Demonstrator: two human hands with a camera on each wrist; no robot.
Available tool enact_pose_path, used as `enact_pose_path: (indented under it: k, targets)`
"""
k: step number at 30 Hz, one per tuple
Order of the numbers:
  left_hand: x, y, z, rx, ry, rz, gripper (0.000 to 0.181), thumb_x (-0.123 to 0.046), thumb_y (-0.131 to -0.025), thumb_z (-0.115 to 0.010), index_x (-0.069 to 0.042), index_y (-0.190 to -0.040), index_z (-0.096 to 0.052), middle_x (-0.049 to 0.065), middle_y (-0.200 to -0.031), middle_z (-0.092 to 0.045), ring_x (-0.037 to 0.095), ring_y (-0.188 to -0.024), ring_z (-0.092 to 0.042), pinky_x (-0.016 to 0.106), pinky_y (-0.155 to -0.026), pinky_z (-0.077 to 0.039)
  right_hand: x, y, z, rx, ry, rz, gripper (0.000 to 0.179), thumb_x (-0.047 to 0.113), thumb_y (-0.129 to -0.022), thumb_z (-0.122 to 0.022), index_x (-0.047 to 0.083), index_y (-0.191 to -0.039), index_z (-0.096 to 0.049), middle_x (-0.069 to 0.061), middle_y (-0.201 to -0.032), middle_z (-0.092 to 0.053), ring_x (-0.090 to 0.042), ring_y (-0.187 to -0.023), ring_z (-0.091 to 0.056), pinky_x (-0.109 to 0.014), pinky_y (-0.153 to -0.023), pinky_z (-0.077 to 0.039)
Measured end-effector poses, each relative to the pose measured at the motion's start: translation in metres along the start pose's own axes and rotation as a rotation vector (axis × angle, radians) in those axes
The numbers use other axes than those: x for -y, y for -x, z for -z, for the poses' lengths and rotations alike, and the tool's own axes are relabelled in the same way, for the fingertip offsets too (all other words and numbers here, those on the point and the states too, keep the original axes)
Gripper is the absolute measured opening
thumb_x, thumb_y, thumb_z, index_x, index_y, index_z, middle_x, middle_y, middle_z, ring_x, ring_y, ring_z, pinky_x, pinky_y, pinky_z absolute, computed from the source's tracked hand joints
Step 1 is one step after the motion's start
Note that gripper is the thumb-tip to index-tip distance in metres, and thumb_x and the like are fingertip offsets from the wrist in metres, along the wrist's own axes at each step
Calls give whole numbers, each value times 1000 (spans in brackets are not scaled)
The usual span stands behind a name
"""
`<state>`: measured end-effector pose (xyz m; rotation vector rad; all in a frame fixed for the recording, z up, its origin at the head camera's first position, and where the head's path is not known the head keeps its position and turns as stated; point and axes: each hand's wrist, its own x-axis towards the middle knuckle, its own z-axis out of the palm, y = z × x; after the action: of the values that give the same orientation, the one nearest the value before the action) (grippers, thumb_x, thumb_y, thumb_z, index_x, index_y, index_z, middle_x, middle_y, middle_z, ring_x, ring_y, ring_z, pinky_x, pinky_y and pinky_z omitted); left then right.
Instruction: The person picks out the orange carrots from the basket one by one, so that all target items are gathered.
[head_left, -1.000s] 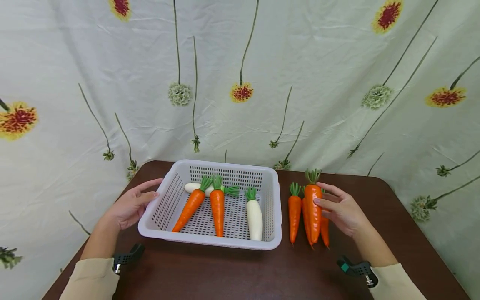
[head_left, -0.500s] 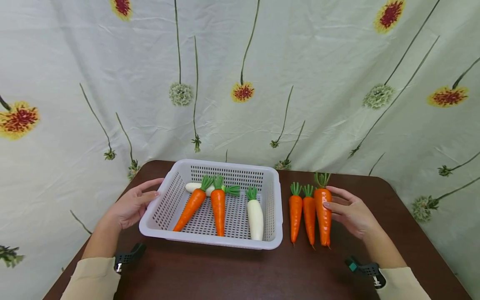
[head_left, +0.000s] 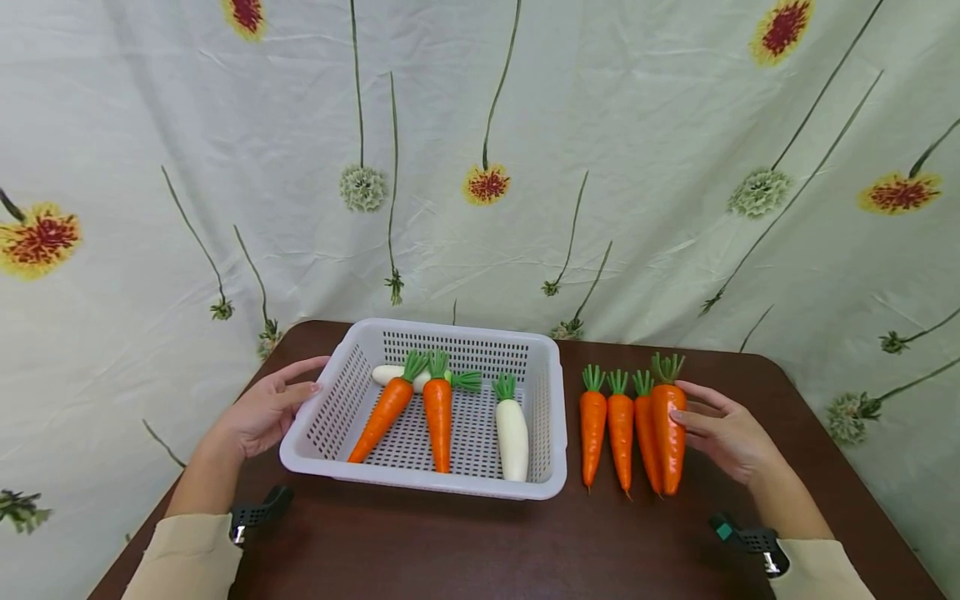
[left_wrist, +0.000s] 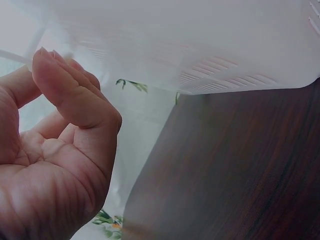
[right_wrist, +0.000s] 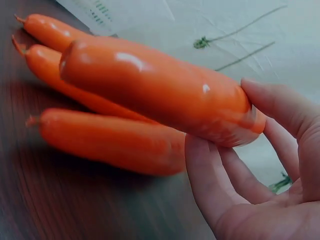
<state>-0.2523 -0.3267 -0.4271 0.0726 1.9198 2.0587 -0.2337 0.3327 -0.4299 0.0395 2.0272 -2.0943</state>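
Head view: forearms (head_left: 786, 504) angled inward; right grip (head_left: 723, 432) pinching carrot (head_left: 667, 439), left grip (head_left: 264, 408) clasping basket (head_left: 420, 481).

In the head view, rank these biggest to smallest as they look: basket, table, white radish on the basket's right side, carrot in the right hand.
1. Table
2. Basket
3. Carrot in the right hand, visibly longer than the radish
4. White radish

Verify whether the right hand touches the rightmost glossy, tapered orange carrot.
Touching: the right wrist view shows the right hand pinching that carrot from opposite sides.
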Motion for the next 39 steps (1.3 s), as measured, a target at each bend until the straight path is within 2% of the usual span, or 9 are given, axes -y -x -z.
enact_pose_path:
  k: [13, 25, 29, 32, 35, 39]
  targets:
    - [-1, 1, -1, 2, -15, -2, 60, -19, -107, -55, -18, -161, -27, -7, -120, -72, 22, -105, -75, 54, -87, -61, -9, -7, 23, -26, 55, -37, 46, 13, -97, -71, 31, -138, -61, 18, -110, -72, -8, -101, -72, -29, -87, -61]
    - [-3, 2, -3, 3, -6, -1, 62, -19, -107, -55, -17, -162, -26, -7, -119, -73, 22, -105, -75, 55, -87, -61, -14, -17, 33, -20, 75, -65, 40, 10, -96, -71, 33, -128, -66, 14, -104, -73, -9, -96, -72, -30, -84, -62]
    - [-3, 1, -3, -2, -13, 0, 62, -19, -107, -55, -17, -161, -26, -8, -119, -73, 21, -104, -75, 55, -87, -61, -14, -21, 35, -25, 137, -87, 45, 14, -95, -74, 26, -137, -62, 14, -104, -71, -8, -95, -72, -30, -85, -62]
    - [-2, 1, -2, -4, -19, -3, 62, -20, -107, -56, -17, -161, -27, -8, -118, -73, 22, -104, -75, 55, -86, -61, -14, -24, 35, -42, 188, -116, 55, 17, -94, -76, 17, -145, -55, 13, -104, -69, -8, -95, -71, -32, -86, -62]
    - [-1, 0, -1, -4, -27, -4, 61, -21, -107, -56, -18, -161, -28, -8, -119, -73, 22, -104, -75, 55, -87, -61, -14, -26, 36, -43, 237, -135, 67, 19, -93, -77, 7, -152, -46, 9, -109, -67, -9, -96, -70, -34, -87, -62]
    - [0, -1, 0, -7, -33, -1, 61, -21, -107, -56, -18, -161, -29, -8, -119, -73, 22, -104, -75, 56, -87, -61, -13, -28, 35, -36, 277, -149, 73, 20, -94, -76, 1, -154, -41, 2, -116, -67, -11, -96, -71, -36, -89, -62]
